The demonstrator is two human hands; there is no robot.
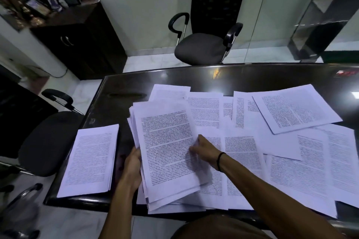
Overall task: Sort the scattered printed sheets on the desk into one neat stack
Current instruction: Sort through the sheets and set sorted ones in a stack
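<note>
Mid-gathering, the left hand [134,169] grips the bundle [167,153] over the table's [124,87] near edge, right fingers [194,148] pinch its top sheet; next, likely collect the loose sheets [297,107].

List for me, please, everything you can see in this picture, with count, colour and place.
Gathered sheaf: one, white printed sheets, uneven edges, desk centre, held by both hands.
Squared stack: one, white printed, desk's left end.
Scattered sheets: many, overlapping, white printed, centre to right of desk; count unclear.
Desk: one, dark glossy top.
Far chair: one, black, beyond the desk.
Near chair: one, black, left of desk.
Cabinet: one, dark, upper left; cluttered top too blurred to name.
Wristband: one, black, right wrist.
Left hand: grips the sheaf's left edge.
Right hand: at the sheaf's right edge, fingers blurred.
</note>
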